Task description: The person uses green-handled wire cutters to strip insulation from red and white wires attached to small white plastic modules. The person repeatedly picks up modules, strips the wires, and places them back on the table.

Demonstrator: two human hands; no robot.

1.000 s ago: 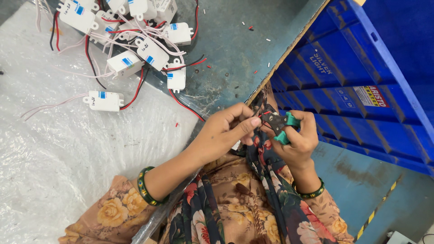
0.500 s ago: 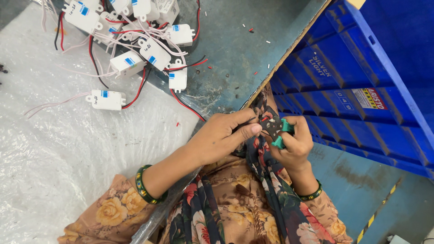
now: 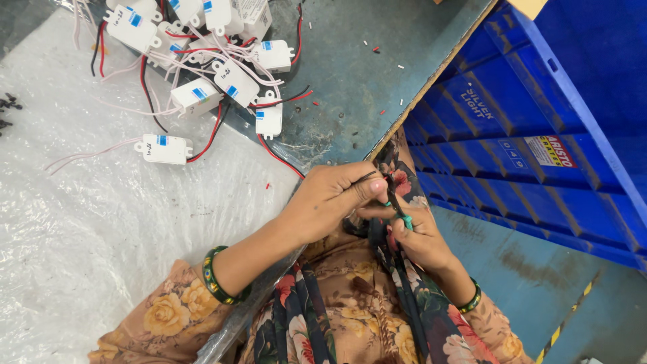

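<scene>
Green-handled cutters (image 3: 402,217) sat closed in the right hand (image 3: 421,237), which had shifted a little lower and nearer the body than a second earlier — the teal grips, plain to see then, were now mostly buried in the curled fingers. The left hand (image 3: 330,202) pinched a thin dark wire (image 3: 371,176) between thumb and forefinger, its end meeting the tool's tip just over the bench edge (image 3: 431,81), above the person's floral clothing. Both hands had stayed pressed together the whole while, so the work on that wire end looked to be still under way rather than finished. Up at eleven o'clock from the hands lay a heap of small white boxes (image 3: 202,40) trailing red, black and white leads; one white box (image 3: 162,149) lay apart at nine o'clock on crinkled clear plastic sheeting (image 3: 81,256). Off at two o'clock stood a blue plastic crate (image 3: 539,101) — untouched.
</scene>
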